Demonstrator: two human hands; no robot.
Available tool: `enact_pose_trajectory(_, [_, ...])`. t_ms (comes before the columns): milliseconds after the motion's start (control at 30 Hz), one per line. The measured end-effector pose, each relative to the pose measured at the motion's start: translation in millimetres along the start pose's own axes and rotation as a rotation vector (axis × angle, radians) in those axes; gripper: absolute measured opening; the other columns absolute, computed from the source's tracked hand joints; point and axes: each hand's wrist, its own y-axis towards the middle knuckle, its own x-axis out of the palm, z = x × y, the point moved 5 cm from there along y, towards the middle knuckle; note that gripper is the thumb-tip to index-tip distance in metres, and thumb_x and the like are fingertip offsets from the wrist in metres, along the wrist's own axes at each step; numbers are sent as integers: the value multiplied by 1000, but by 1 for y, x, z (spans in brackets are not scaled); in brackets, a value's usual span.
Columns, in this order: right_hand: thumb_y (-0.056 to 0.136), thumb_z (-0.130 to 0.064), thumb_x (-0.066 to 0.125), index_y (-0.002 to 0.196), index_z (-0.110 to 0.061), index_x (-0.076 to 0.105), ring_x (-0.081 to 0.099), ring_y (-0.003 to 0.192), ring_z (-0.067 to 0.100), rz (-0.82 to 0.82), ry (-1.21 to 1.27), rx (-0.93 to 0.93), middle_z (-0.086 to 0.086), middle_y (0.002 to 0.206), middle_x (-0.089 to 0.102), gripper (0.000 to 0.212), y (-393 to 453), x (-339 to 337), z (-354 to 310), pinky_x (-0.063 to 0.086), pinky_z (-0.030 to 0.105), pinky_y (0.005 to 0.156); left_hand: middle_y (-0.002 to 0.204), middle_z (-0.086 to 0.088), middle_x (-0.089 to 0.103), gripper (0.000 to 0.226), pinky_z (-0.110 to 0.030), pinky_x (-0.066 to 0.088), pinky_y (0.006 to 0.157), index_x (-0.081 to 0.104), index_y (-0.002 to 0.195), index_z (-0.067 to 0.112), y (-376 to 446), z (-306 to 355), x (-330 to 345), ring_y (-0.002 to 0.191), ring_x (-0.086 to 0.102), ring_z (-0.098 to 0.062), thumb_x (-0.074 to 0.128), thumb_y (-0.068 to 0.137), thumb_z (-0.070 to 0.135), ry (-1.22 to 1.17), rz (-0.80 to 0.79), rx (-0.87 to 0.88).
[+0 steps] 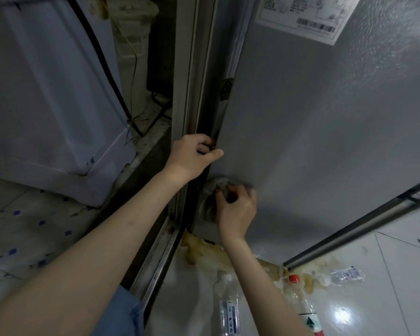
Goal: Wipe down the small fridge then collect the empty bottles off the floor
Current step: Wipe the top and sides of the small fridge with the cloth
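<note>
I read "FUN" running down the blue-and-white label of a clear bottle (229, 309) lying on the floor (364, 318) below the fridge (313, 141). Beside it lies a second clear bottle (306, 309) with a red cap and a label bearing a dark triangle mark; its print is too small for me to read. Further right, close to the fridge's bottom edge, a third clear bottle (347, 275) lies with a blue-printed label I cannot make out. All three look empty. High on the grey fridge side a white sticker (301, 15) carries barcodes and diagrams, its text illegible to me.

My left hand (194, 156) reaches forward to the fridge's edge, fingers curled round it into the dark gap, thumb laid along the grey panel: that grip is closed on the fridge. My right hand (238, 207) sits lower on the same panel, near its bottom corner, fingers bunched round a grey cloth (215, 190) pressed against the surface. A yellowish stain (204, 251) spreads on the floor under the fridge. To the left stands a white appliance (46, 93).
</note>
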Motion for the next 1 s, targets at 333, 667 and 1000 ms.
enact_pose_trajectory(333, [68,-8,76,88,-7,72,62,70,33,-251,-282,-406,12,94,60,21,12,-18,-2,53,35,55,92,4,64,41,-21,50,80,66,114,12,-4,-3,0,86,62,-8,74,79,31,-104,16,-7])
enact_pose_trajectory(667, [64,-2,76,96,-5,72,61,80,28,-184,-278,-652,11,93,65,33,-3,-11,32,49,26,61,80,12,64,32,-8,49,67,70,102,14,3,-11,3,70,61,5,76,76,31,-146,51,93])
enact_pose_trajectory(1000, [80,-9,61,99,-2,71,57,85,26,-103,-170,-910,14,101,68,22,6,-23,35,42,24,79,85,17,65,28,-6,49,70,72,99,14,-7,-26,16,79,61,9,76,77,30,-224,255,165])
